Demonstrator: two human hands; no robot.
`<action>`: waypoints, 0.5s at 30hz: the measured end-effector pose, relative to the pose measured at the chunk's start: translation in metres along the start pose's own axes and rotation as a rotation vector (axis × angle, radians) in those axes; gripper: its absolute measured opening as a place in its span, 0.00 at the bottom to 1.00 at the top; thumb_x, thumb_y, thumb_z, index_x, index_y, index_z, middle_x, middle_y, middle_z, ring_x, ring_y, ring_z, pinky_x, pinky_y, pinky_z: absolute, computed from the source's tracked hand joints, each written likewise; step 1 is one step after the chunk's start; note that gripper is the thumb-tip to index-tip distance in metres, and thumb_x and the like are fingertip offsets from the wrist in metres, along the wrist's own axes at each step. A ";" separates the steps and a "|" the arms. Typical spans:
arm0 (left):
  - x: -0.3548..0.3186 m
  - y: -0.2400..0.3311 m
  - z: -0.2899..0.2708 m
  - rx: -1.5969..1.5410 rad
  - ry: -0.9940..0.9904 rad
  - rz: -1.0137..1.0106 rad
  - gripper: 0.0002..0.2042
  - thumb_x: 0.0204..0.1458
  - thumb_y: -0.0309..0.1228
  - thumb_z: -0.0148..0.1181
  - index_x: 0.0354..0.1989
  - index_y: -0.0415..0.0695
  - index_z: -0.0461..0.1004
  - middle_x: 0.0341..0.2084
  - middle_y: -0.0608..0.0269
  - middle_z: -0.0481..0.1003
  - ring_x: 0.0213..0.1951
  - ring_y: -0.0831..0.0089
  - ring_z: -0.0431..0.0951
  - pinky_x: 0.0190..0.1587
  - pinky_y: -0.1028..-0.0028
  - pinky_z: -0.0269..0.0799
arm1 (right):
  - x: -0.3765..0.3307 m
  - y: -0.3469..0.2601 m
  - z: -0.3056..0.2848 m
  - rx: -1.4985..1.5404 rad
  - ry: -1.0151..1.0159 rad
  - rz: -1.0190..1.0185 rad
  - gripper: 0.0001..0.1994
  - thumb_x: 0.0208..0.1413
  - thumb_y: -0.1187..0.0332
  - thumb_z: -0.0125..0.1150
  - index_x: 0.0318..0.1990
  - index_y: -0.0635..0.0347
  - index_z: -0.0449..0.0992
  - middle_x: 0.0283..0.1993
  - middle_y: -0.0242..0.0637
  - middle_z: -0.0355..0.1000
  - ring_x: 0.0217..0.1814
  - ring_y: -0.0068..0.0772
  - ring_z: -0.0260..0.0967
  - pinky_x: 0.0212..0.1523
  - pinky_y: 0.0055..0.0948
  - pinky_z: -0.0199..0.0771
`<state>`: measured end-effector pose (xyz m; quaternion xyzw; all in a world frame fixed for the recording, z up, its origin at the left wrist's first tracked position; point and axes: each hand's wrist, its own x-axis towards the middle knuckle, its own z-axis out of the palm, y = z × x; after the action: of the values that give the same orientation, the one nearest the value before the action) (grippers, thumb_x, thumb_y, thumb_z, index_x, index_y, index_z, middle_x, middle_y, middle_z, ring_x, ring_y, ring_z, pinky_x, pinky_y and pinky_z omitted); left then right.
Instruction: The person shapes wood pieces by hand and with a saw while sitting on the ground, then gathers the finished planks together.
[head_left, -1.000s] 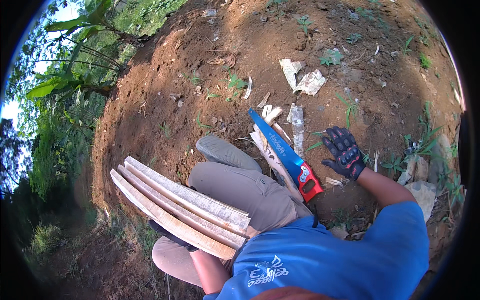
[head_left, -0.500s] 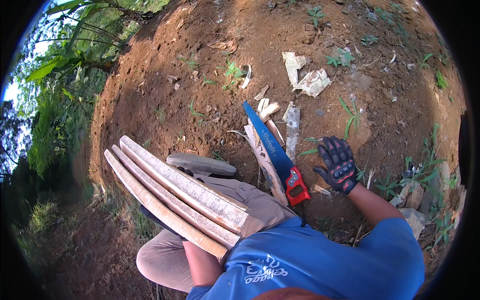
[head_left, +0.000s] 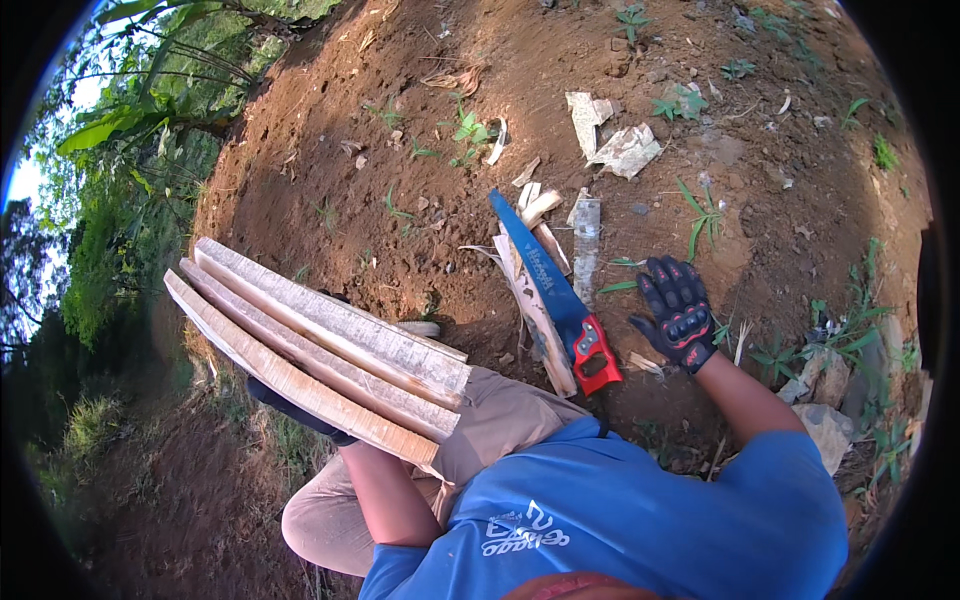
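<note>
A stack of long, rough, pale wooden planks (head_left: 320, 350) is carried on the left, gripped from under by the gloved left hand (head_left: 295, 412), which is mostly hidden. The gloved right hand (head_left: 678, 312) is held open, fingers spread, near the red handle of a blue-bladed handsaw (head_left: 555, 290), which is laid over thin wood strips (head_left: 535, 310) on crumbly reddish soil (head_left: 400, 150).

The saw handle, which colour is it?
Red; the saw handle shows clearly in the head view.

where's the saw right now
In the head view the saw lies on the bare dirt at centre, red handle toward the person, beside wood offcuts, just left of the gloved right hand.
</note>
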<state>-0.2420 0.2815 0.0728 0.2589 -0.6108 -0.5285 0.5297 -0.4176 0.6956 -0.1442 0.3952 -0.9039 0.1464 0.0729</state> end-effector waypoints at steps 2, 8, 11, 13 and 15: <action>0.002 0.000 0.004 -0.018 -0.007 0.004 0.39 0.70 0.63 0.40 0.80 0.48 0.55 0.69 0.54 0.69 0.65 0.60 0.76 0.65 0.56 0.78 | 0.002 -0.003 -0.005 -0.021 -0.030 0.008 0.39 0.56 0.45 0.72 0.71 0.54 0.71 0.79 0.44 0.61 0.83 0.51 0.55 0.81 0.59 0.51; 0.013 0.005 0.003 -0.071 -0.023 -0.011 0.38 0.71 0.63 0.40 0.80 0.49 0.56 0.69 0.56 0.69 0.65 0.61 0.75 0.66 0.56 0.76 | 0.000 -0.008 -0.001 -0.028 0.027 -0.013 0.39 0.56 0.46 0.72 0.72 0.54 0.70 0.79 0.44 0.62 0.83 0.51 0.55 0.81 0.59 0.50; 0.036 -0.004 0.007 -0.136 -0.024 -0.084 0.38 0.71 0.64 0.39 0.80 0.49 0.56 0.70 0.56 0.69 0.65 0.62 0.75 0.67 0.57 0.76 | 0.003 0.001 0.005 -0.041 -0.025 0.023 0.46 0.52 0.44 0.74 0.76 0.52 0.64 0.81 0.46 0.57 0.85 0.52 0.50 0.82 0.60 0.46; 0.056 -0.020 -0.002 -0.238 -0.052 -0.155 0.38 0.71 0.64 0.39 0.80 0.49 0.56 0.70 0.57 0.69 0.66 0.62 0.75 0.67 0.57 0.75 | 0.016 -0.013 -0.012 0.033 -0.147 0.091 0.51 0.49 0.43 0.76 0.79 0.50 0.60 0.83 0.47 0.53 0.86 0.53 0.46 0.84 0.61 0.41; 0.074 -0.041 -0.013 -0.419 -0.127 -0.231 0.37 0.71 0.65 0.38 0.78 0.51 0.60 0.66 0.61 0.72 0.64 0.65 0.76 0.68 0.59 0.73 | 0.040 -0.019 -0.048 -0.037 -0.411 -0.008 0.57 0.46 0.43 0.78 0.82 0.49 0.54 0.85 0.49 0.47 0.88 0.56 0.41 0.85 0.61 0.35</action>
<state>-0.2628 0.1997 0.0611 0.1778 -0.4864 -0.7158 0.4684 -0.4299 0.6714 -0.0852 0.4191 -0.9007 0.0457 -0.1052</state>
